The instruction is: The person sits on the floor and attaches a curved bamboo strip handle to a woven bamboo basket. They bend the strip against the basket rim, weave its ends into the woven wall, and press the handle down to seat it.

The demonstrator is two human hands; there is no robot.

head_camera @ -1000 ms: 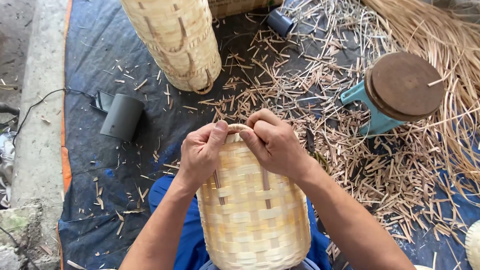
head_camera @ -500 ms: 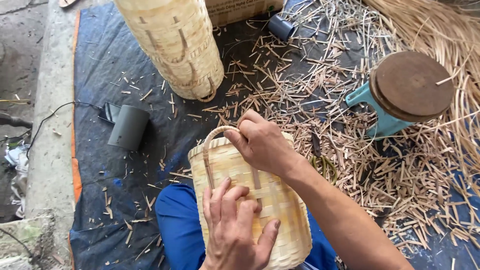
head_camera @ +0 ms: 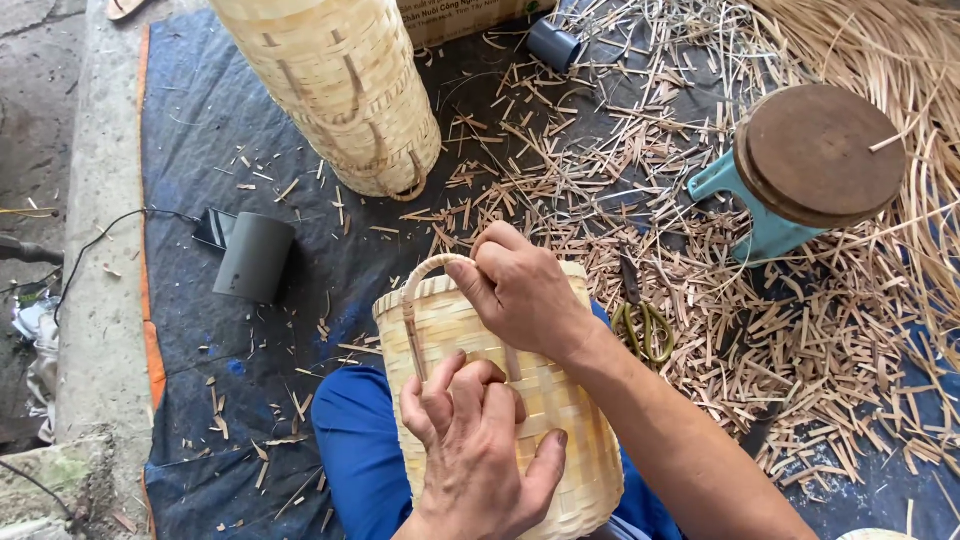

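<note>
Left hand (head_camera: 480,450) pressed flat on basket (head_camera: 560,420), right hand (head_camera: 525,290) pinching handle strip (head_camera: 415,300) at 12 o'clock; overbending likely snaps the strip.

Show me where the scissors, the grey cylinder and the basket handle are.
scissors (head_camera: 645,330), head view, on the yellow-green finger loops.
grey cylinder (head_camera: 254,257), head view, on its curved side.
basket handle (head_camera: 420,280), head view, on the arched strip left of the right hand (head_camera: 525,295).

The person is wearing blue trousers (head_camera: 365,450), and the cloth is looking plain and smooth. Both forearms are showing bare, with no sleeve reaching them. The left hand (head_camera: 480,450) and the right hand (head_camera: 525,295) are wearing no gloves, no rings and no watch.
</note>
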